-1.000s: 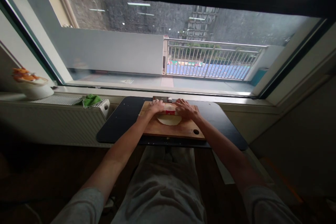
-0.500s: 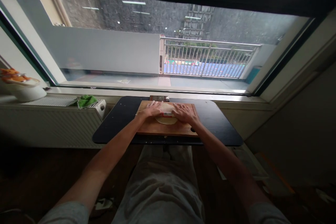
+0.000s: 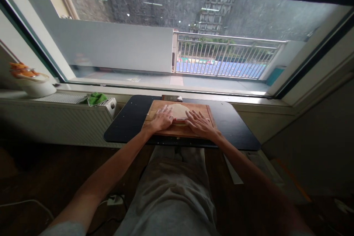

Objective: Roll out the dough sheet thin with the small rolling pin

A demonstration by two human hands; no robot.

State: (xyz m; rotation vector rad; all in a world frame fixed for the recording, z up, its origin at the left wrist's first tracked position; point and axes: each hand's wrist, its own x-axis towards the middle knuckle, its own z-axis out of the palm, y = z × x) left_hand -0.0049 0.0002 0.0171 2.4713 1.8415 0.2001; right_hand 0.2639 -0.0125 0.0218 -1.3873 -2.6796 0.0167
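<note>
A wooden cutting board point(image 3: 206, 110) lies on a small black table point(image 3: 129, 121) under the window. A flat round of pale dough point(image 3: 178, 110) rests on the board. Across its near edge lies a roller with a red and white middle point(image 3: 181, 120). My left hand point(image 3: 162, 118) presses on the roller's left end with its fingers stretched flat. My right hand point(image 3: 200, 125) presses on the right end, fingers spread flat too. Both palms hide the roller's ends.
A dark flat object point(image 3: 172, 98) sits at the table's far edge behind the board. On the radiator ledge to the left lie a green cloth point(image 3: 96, 98) and a white bowl point(image 3: 34, 85) with orange contents. My lap is right below the table.
Both hands and the roller have come back toward me, from the far part of the dough to its near edge. More dough now shows beyond the hands.
</note>
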